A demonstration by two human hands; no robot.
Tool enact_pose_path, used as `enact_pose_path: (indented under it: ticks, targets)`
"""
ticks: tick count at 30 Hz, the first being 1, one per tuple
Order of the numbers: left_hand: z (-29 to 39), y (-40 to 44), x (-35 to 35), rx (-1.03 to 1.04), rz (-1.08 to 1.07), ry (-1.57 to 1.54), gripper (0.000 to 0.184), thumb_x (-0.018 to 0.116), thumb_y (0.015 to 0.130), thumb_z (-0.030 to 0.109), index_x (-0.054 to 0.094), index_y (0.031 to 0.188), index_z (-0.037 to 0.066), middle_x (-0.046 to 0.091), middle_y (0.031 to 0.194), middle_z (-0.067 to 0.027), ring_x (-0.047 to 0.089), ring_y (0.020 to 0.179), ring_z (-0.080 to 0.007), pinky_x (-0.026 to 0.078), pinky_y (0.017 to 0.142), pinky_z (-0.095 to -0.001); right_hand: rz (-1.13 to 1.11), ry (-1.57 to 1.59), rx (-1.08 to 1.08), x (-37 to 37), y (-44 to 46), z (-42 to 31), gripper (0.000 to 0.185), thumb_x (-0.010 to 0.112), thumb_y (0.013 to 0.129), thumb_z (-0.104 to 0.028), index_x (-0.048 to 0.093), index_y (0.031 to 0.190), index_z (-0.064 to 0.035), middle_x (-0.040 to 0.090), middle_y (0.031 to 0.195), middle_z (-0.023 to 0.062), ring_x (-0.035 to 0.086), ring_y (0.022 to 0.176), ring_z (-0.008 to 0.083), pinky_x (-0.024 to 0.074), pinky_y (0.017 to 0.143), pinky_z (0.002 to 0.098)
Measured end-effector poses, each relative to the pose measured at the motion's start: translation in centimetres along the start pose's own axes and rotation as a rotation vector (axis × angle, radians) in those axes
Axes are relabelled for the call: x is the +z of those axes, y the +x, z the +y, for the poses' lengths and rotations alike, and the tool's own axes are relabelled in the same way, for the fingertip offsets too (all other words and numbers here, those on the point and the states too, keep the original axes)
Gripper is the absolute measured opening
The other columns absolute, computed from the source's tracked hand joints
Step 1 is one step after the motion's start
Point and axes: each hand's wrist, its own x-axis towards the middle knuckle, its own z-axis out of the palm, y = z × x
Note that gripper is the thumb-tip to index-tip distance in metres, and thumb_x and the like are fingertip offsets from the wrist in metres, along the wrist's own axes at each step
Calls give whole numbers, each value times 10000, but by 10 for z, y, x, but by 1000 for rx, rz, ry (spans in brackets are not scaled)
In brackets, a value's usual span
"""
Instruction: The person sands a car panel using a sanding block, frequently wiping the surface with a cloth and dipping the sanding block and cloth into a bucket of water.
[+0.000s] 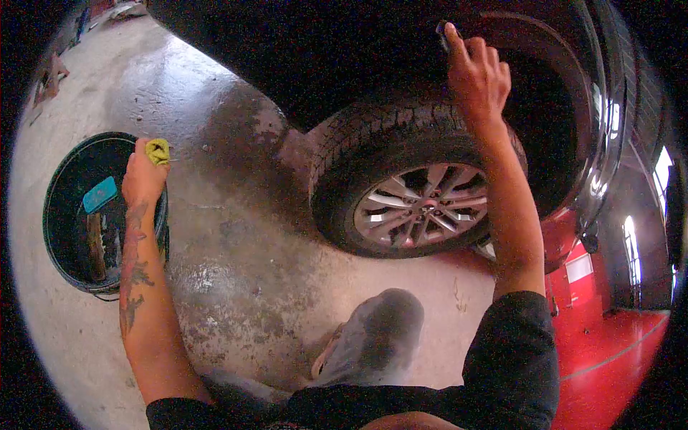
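My left hand (145,174) is closed round a yellow cloth (158,151) over the right side of a black bucket (51,208). Inside the bucket lie a blue block-shaped item (99,195) and a brownish strip (95,247). Raised above the tire, my right hand (479,75) grips a small dark object (442,32) against the dark wheel well; what it is cannot be made out. Below that hand stands the tire (332,186) with its silver spoked rim (412,204).
Dark vehicle bodywork (598,143) curves around the wheel. The concrete floor (222,236) looks wet in places. My knee (387,330) is just below the tire. A red floor (609,351) lies at the right, and items stand at the upper left.
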Motion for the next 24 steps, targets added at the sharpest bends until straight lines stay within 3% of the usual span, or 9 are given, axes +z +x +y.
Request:
enact_pose_path:
  ticks: [2, 5, 6, 9, 14, 18, 21, 22, 24]
  targets:
    - [-2, 1, 4, 0, 5, 2, 575, 754, 773, 216, 469, 1269, 170, 607, 1162, -154, 592, 1087, -387, 496, 848, -480, 0, 40, 55, 8, -18, -7, 577, 650, 806, -174, 510, 1361, -243, 574, 948, 1, 598, 796, 226, 473, 610, 393]
    - [-3, 6, 6, -39, 21, -3, 564, 752, 780, 222, 470, 1266, 162, 604, 1172, -152, 589, 1094, -386, 496, 851, -475, 23, 91, 102, -2, -23, -15, 573, 643, 814, -178, 497, 1366, -217, 560, 937, 35, 596, 807, 245, 476, 624, 409]
    - [-3, 6, 6, -56, 10, -3, 562, 751, 784, 226, 470, 1266, 157, 601, 1178, -150, 587, 1099, -384, 496, 853, -471, -65, 61, 107, -7, -18, -16, 581, 643, 821, -213, 480, 1378, -199, 564, 961, 59, 601, 826, 263, 481, 639, 420]
    - [1, -2, 0, 7, 40, 30, 557, 750, 784, 236, 474, 1261, 157, 600, 1183, -141, 585, 1105, -377, 497, 855, -466, -31, 6, 154, -8, 12, -14, 582, 640, 827, -249, 477, 1384, -199, 571, 992, 69, 609, 842, 265, 481, 641, 418]
    - [0, 0, 0, -12, 31, -14, 551, 747, 774, 227, 478, 1250, 162, 604, 1171, -141, 590, 1093, -374, 497, 846, -470, -172, 39, 226, -8, -9, -21, 560, 622, 860, -289, 470, 1392, -200, 570, 1047, 83, 589, 957, 277, 480, 690, 442]
    - [-2, 1, 4, 17, 42, 31, 570, 743, 766, 215, 474, 1266, 163, 606, 1169, -145, 597, 1079, -377, 497, 840, -476, -45, 47, 203, -7, 11, -19, 520, 601, 889, -290, 472, 1385, -201, 571, 1034, 73, 584, 929, 278, 473, 674, 446]
    - [-4, 2, 4, 7, 19, -8, 575, 741, 768, 217, 472, 1273, 167, 611, 1158, -146, 601, 1070, -379, 499, 839, -476, -80, -16, 181, -7, 14, -32, 527, 611, 865, -263, 481, 1371, -199, 568, 1006, 67, 582, 883, 264, 462, 654, 432]
    - [-4, 3, 3, 6, 23, -11, 575, 741, 768, 217, 472, 1273, 167, 611, 1158, -146, 601, 1070, -379, 499, 839, -476, 7, 5, 53, -9, 8, -36, 561, 630, 822, -239, 486, 1362, -199, 565, 956, 49, 579, 839, 254, 451, 629, 411]
    - [-4, 4, 5, -4, 33, -4, 580, 744, 766, 220, 471, 1276, 167, 615, 1155, -148, 601, 1074, -378, 501, 843, -472, -46, 110, -22, -19, -5, -42, 580, 636, 795, -218, 503, 1360, -225, 561, 895, 36, 587, 800, 227, 450, 606, 390]
